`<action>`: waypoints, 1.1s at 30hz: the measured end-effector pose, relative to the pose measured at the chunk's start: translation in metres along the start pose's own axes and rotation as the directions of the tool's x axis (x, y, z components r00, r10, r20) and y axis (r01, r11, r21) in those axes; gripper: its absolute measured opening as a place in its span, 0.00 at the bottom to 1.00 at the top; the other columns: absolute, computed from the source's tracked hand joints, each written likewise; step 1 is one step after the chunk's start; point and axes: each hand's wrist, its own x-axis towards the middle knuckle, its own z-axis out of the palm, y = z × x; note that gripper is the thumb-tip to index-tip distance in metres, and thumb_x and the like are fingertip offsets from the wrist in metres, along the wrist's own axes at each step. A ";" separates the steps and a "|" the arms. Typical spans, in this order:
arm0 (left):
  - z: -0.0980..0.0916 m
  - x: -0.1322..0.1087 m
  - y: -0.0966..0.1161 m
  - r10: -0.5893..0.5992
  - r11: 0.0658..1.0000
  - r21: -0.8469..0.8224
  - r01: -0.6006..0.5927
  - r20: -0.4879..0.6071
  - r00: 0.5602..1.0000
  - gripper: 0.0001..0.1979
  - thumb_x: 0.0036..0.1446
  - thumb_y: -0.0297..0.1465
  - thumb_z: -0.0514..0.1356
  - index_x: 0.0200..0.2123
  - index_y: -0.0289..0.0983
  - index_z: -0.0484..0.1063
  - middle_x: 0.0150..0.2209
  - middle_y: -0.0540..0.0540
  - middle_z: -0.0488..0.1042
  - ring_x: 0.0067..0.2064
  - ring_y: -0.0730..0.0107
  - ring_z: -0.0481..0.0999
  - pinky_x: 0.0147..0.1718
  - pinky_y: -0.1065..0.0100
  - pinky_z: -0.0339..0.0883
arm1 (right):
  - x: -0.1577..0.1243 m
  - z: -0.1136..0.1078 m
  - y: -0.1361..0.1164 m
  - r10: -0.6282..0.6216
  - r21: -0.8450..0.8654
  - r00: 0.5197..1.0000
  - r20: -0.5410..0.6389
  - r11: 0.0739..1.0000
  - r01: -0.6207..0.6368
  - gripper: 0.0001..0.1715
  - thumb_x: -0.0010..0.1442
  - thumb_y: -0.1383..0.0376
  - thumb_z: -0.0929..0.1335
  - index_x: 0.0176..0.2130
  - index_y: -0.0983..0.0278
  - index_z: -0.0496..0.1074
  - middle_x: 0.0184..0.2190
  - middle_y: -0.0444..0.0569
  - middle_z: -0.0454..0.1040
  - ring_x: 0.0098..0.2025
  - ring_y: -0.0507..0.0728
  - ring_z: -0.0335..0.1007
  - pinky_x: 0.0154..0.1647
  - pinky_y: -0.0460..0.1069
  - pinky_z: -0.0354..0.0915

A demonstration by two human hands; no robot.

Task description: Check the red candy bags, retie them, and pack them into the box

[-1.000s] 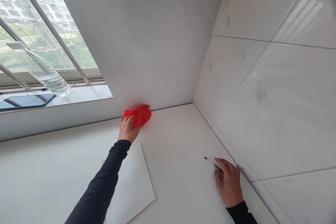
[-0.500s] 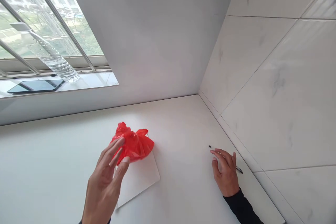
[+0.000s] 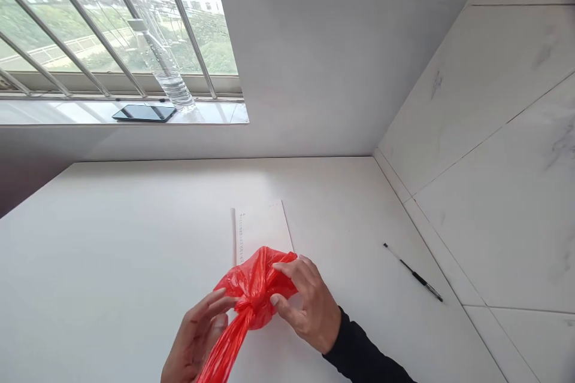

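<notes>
A red plastic bag [image 3: 251, 278], crumpled and tied in a knot, sits between my two hands in front of a white booklet. Its twisted end trails down toward the bottom edge of the picture. My right hand [image 3: 308, 302] has its thumb and fingers closed on the bag's right side, beside the knot. On the left, my left hand [image 3: 200, 335] curls against the bag, fingertips at the knot and thumb by the twisted end. The bag covers the lower part of the white booklet [image 3: 263, 224], which has small print along its left edge.
A black-and-clear pen [image 3: 420, 279] lies on the white table [image 3: 135, 251] near the tiled wall at right. On the windowsill are a dark phone [image 3: 144, 112] and a clear water bottle [image 3: 168, 75]. Metal bars [image 3: 186, 21] cross the window.
My right hand has left the pen and come across to the bag. The bag is now nearer me, with its knot and twisted end showing. The view has shifted, too.
</notes>
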 end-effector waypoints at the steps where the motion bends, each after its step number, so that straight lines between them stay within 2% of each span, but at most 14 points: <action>1: -0.003 0.003 -0.004 0.057 0.996 0.063 -0.059 0.039 0.998 0.20 0.60 0.41 0.59 0.56 0.55 0.70 0.50 0.46 0.77 0.55 0.52 0.75 0.51 0.57 0.75 | 0.002 0.003 -0.001 -0.014 -0.015 1.000 0.012 1.000 0.014 0.19 0.64 0.62 0.67 0.55 0.58 0.68 0.46 0.47 0.76 0.47 0.59 0.71 0.64 0.65 0.58; 3: -0.006 0.009 -0.008 0.151 0.949 0.256 -0.182 0.137 0.979 0.26 0.58 0.33 0.59 0.60 0.55 0.66 0.52 0.46 0.76 0.53 0.54 0.76 0.47 0.60 0.76 | 0.003 0.007 -0.002 -0.036 -0.035 0.999 0.025 0.999 0.037 0.18 0.64 0.66 0.66 0.54 0.58 0.68 0.44 0.46 0.77 0.44 0.58 0.72 0.64 0.66 0.57; 5: -0.005 0.011 -0.008 0.221 0.866 0.407 -0.291 0.210 0.952 0.28 0.55 0.26 0.58 0.58 0.54 0.69 0.48 0.46 0.77 0.47 0.58 0.78 0.39 0.65 0.77 | 0.002 0.007 -0.002 -0.051 -0.053 0.999 0.019 0.997 0.052 0.19 0.64 0.69 0.65 0.54 0.58 0.68 0.41 0.45 0.77 0.41 0.57 0.72 0.65 0.65 0.56; 8: -0.003 0.008 -0.003 0.304 0.818 0.448 -0.362 0.198 0.932 0.19 0.56 0.26 0.57 0.48 0.50 0.73 0.40 0.48 0.77 0.39 0.63 0.79 0.34 0.68 0.75 | -0.003 0.002 -0.004 -0.053 -0.080 0.999 -0.005 0.995 0.053 0.18 0.65 0.70 0.64 0.53 0.57 0.68 0.39 0.45 0.77 0.41 0.56 0.72 0.64 0.64 0.59; 10: -0.005 0.005 0.000 0.309 0.827 0.449 -0.338 0.138 0.941 0.12 0.59 0.30 0.58 0.46 0.48 0.72 0.39 0.49 0.77 0.37 0.64 0.78 0.34 0.68 0.75 | -0.007 -0.005 -0.005 -0.044 -0.072 0.999 -0.032 0.997 0.041 0.15 0.67 0.70 0.63 0.51 0.57 0.69 0.41 0.46 0.77 0.41 0.57 0.72 0.62 0.63 0.61; 14: -0.008 0.002 -0.005 0.253 0.853 0.454 -0.260 0.078 0.964 0.09 0.61 0.33 0.58 0.45 0.48 0.71 0.37 0.51 0.77 0.36 0.67 0.79 0.33 0.71 0.74 | -0.012 -0.016 -0.006 -0.010 -0.047 0.998 -0.068 0.999 0.006 0.12 0.69 0.68 0.61 0.49 0.57 0.70 0.41 0.46 0.76 0.40 0.58 0.71 0.61 0.63 0.62; 19: -0.002 0.002 -0.011 0.222 0.865 0.417 -0.280 0.182 0.958 0.18 0.63 0.33 0.57 0.56 0.50 0.67 0.49 0.48 0.78 0.46 0.66 0.80 0.44 0.69 0.75 | -0.012 -0.012 -0.007 0.011 -0.041 0.997 0.076 0.999 -0.008 0.13 0.66 0.65 0.67 0.51 0.57 0.69 0.41 0.45 0.75 0.43 0.57 0.71 0.66 0.67 0.53; 21: -0.002 0.002 -0.009 0.248 0.854 0.416 -0.313 0.204 0.947 0.16 0.63 0.32 0.57 0.54 0.51 0.69 0.47 0.49 0.78 0.44 0.67 0.80 0.41 0.70 0.75 | -0.011 -0.011 -0.007 -0.009 -0.028 0.995 0.099 1.000 0.012 0.11 0.65 0.67 0.66 0.48 0.57 0.70 0.38 0.43 0.75 0.41 0.56 0.71 0.66 0.66 0.52; 23: -0.005 0.002 -0.005 0.245 0.856 0.430 -0.286 0.149 0.958 0.12 0.62 0.32 0.58 0.48 0.50 0.71 0.42 0.51 0.78 0.40 0.67 0.80 0.37 0.70 0.75 | -0.010 -0.014 -0.007 0.000 -0.008 0.999 0.049 1.000 0.001 0.09 0.66 0.69 0.64 0.44 0.57 0.71 0.35 0.43 0.74 0.38 0.55 0.69 0.63 0.64 0.57; 25: -0.010 0.004 -0.001 0.175 0.867 0.469 -0.169 0.031 0.984 0.08 0.61 0.35 0.58 0.44 0.48 0.73 0.38 0.51 0.78 0.35 0.67 0.79 0.32 0.70 0.74 | -0.010 -0.020 -0.007 0.058 0.018 0.998 -0.014 0.998 -0.058 0.08 0.67 0.67 0.63 0.41 0.58 0.71 0.33 0.44 0.73 0.36 0.56 0.67 0.53 0.60 0.65; 27: -0.012 0.006 0.002 0.130 0.863 0.498 -0.081 -0.065 0.989 0.09 0.61 0.40 0.59 0.43 0.47 0.75 0.38 0.50 0.78 0.35 0.65 0.78 0.30 0.70 0.74 | -0.010 -0.025 -0.009 0.117 0.037 0.992 -0.047 0.993 -0.116 0.08 0.68 0.66 0.62 0.40 0.58 0.70 0.32 0.45 0.72 0.35 0.57 0.65 0.42 0.55 0.67; 29: -0.008 0.007 0.002 0.167 0.856 0.503 -0.116 -0.057 0.984 0.11 0.61 0.41 0.59 0.45 0.48 0.75 0.44 0.47 0.77 0.44 0.62 0.77 0.33 0.69 0.75 | -0.010 -0.027 -0.010 0.131 0.042 0.990 -0.045 0.991 -0.129 0.06 0.68 0.65 0.62 0.40 0.59 0.69 0.35 0.47 0.72 0.39 0.57 0.66 0.42 0.54 0.67; 31: -0.002 0.007 0.001 0.238 0.854 0.474 -0.216 0.013 0.971 0.14 0.61 0.39 0.59 0.50 0.49 0.73 0.51 0.46 0.74 0.52 0.59 0.74 0.40 0.68 0.76 | -0.010 -0.025 -0.011 0.130 0.051 0.991 -0.021 0.990 -0.129 0.05 0.66 0.65 0.64 0.43 0.59 0.68 0.39 0.48 0.72 0.43 0.58 0.67 0.45 0.55 0.67; 33: 0.003 0.006 0.001 0.272 0.862 0.426 -0.275 0.069 0.960 0.14 0.60 0.35 0.60 0.50 0.48 0.73 0.50 0.46 0.74 0.52 0.59 0.74 0.42 0.66 0.75 | -0.010 -0.023 -0.011 0.133 0.072 0.990 0.047 0.988 -0.136 0.09 0.64 0.65 0.65 0.47 0.59 0.68 0.39 0.47 0.72 0.42 0.57 0.68 0.44 0.53 0.68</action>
